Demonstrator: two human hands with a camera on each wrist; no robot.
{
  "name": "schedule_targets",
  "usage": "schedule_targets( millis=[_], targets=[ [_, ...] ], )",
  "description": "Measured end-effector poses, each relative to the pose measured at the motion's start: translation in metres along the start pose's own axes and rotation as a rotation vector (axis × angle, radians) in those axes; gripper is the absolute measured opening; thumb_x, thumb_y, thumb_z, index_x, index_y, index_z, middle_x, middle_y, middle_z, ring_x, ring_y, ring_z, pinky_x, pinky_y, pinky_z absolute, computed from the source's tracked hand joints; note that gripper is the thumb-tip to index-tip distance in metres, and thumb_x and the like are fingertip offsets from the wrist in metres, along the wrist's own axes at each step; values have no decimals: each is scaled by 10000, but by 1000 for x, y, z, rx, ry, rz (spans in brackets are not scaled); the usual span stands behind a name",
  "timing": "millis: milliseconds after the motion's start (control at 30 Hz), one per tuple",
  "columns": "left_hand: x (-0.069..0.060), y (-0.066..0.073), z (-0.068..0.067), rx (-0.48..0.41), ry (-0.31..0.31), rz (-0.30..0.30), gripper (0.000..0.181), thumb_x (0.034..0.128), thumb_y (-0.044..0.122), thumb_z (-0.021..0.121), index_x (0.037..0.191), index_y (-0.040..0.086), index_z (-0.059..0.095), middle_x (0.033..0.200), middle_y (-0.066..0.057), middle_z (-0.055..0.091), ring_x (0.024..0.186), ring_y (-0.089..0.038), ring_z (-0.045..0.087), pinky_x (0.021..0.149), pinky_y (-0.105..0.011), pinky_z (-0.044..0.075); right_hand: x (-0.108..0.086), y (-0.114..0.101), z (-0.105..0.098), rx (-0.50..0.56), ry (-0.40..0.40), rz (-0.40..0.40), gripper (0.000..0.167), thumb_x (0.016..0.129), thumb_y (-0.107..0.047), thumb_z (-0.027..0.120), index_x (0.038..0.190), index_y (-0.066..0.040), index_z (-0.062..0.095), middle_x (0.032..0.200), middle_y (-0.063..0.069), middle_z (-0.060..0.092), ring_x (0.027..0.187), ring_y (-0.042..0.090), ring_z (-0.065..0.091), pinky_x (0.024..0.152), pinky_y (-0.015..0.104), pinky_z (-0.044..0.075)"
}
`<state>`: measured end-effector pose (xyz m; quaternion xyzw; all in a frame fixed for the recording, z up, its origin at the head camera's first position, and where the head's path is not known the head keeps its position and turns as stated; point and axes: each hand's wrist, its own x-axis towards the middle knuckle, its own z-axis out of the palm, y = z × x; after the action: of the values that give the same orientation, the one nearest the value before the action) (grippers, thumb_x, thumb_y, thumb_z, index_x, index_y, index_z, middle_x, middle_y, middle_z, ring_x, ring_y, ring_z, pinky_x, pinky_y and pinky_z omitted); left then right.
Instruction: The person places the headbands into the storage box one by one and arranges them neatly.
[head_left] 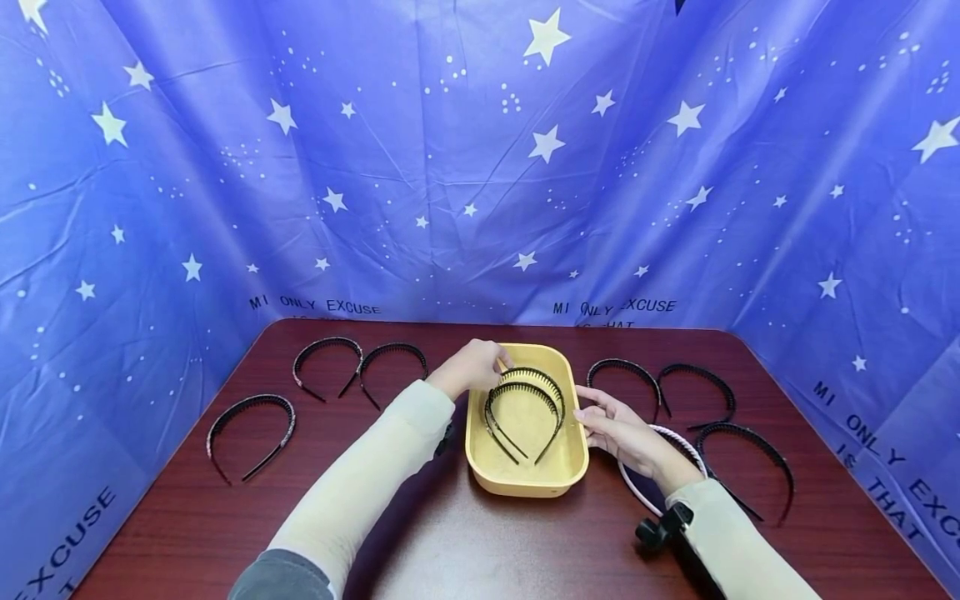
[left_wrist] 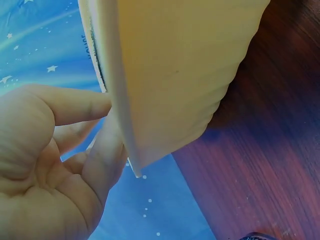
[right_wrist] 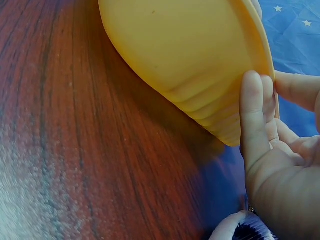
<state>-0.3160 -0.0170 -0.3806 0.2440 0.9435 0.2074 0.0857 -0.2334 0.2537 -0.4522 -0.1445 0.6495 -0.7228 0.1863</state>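
Observation:
A yellow plastic tray (head_left: pixel 525 487) stands mid-table with two black toothed headbands (head_left: pixel 551 379) in it, one behind the other. My left hand (head_left: pixel 474 367) reaches over the tray's far left rim, its fingertips at the rear headband, which it appears to pinch; the contact is partly hidden. In the left wrist view, the left hand's fingers (left_wrist: pixel 102 155) meet the rim, with a dark band edge (left_wrist: pixel 97 55) just beyond. My right hand (head_left: pixel 618 429) grips the tray's right rim, thumb at the top, fingers (right_wrist: pixel 252 115) against the outer wall.
Three dark headbands lie on the left, one nearest the edge (head_left: pixel 258 400). Several more dark ones lie right, including a back one (head_left: pixel 701 371). A white headband (head_left: pixel 637 493) lies under the right wrist. A starry blue curtain (head_left: pixel 420 150) surrounds the table (head_left: pixel 555 550).

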Motion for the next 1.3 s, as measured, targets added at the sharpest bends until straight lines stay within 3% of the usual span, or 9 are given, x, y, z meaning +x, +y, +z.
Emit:
schedule_targets(
  millis=[533,900,1167,1300],
  targets=[
    [4,1,6,32,-6,-32,334,844,-43,631,1129,97,736,841,11,642,771,-127,571,645,-241,462,-1,0,0,-1,11,6,646,1027,-44,505,1529,96,122,996,76,656,809,152,657,756,301,569],
    [6,3,10,102,-14,-54,382,845,-48,621,1193,74,721,1162,-59,696,892,-176,574,743,-274,472,-1,0,1,-1,9,11,657,1028,-68,519,1529,94,126,992,67,660,805,140,655,749,292,568],
    [7,3,11,109,-6,-49,367,850,-42,626,1177,82,735,1118,-39,710,868,-169,589,727,-268,472,-1,1,0,4,3,5,650,1032,-66,509,1529,96,123,996,71,662,807,144,658,756,300,570],
    [7,3,13,128,9,-50,356,846,-40,635,1157,93,746,1125,-36,713,941,-194,627,756,-272,487,0,1,0,6,4,6,643,1035,-69,506,1527,96,127,996,75,663,806,146,657,759,303,570]
  ],
)
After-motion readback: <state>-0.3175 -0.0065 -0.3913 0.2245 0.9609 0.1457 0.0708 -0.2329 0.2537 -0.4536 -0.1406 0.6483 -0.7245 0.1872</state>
